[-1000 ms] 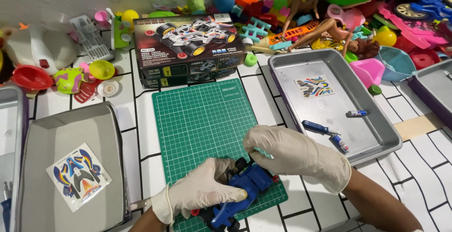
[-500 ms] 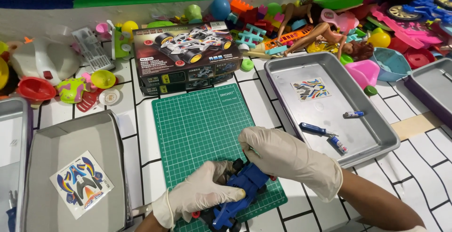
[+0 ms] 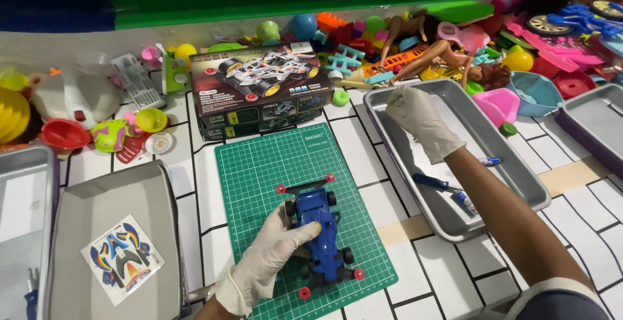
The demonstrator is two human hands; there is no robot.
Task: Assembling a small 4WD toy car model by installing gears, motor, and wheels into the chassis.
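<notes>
- Left hand (image 3: 272, 255), gloved, lies along the left flank of the blue toy car (image 3: 319, 239) with fingers curled loosely against the body, thumb near the cockpit; it steadies the car and does not lift it.
- Right hand (image 3: 422, 117), gloved, is stretched over the far end of the metal tray (image 3: 519, 177), fingers bent downward; whether it pinches anything cannot be told.
- The toy car rests on the green cutting mat (image 3: 259, 171), nose toward the box (image 3: 259, 89), its small red rollers (image 3: 304, 291) at the corners.
- Handling, as a judgement: light, stiff plastic, smooth under gloves; the thin bumper arms and rollers look breakable (best held by the broad middle body).
- Compared with half a second ago: both hands were then closed over the car at the mat's near edge; now the right hand is at the tray and the car lies in plain view.
</notes>
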